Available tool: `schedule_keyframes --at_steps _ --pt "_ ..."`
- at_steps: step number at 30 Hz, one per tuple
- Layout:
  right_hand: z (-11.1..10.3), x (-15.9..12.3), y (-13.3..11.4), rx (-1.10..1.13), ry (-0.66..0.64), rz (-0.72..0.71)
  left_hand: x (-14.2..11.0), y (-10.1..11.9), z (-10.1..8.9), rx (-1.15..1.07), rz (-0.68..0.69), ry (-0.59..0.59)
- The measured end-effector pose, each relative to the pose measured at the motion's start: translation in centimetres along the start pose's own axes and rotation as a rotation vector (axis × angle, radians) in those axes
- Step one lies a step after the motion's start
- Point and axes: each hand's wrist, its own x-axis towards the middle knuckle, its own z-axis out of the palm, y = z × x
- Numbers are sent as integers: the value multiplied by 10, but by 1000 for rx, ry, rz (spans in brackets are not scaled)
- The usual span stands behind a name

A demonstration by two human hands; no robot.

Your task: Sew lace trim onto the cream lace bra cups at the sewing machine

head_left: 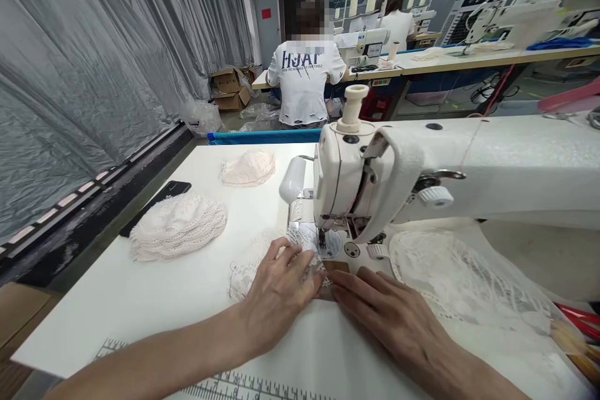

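My left hand rests over a white lace piece, fingers bent and holding it down, with the thumb and fingertips gathered at its right edge. The lace runs up to the needle and presser foot of a white sewing machine. My right hand lies low on the table, fingers stretched out. Its fingertips meet the lace edge close to my left thumb, just in front of the needle plate. The part of the lace beneath my left fingers is hidden.
Stacked lace pieces lie at left, beside a dark phone. A smaller pale stack is farther back. More white lace spreads under the machine arm. A printed ruler marks the front. A seated person works ahead.
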Motion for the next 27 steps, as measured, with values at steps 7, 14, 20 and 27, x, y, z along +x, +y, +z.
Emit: schedule_keyframes --at_steps 7,14,20,27 --pt "0 -1 -1 14 -29 35 -1 1 -3 -34 23 13" --pt "1 1 2 115 14 109 -2 7 -9 -29 18 -57" --pt "3 9 9 175 22 209 -8 13 -9 8 26 -47" --pt "11 35 12 16 -179 215 -9 17 -4 13 14 27"
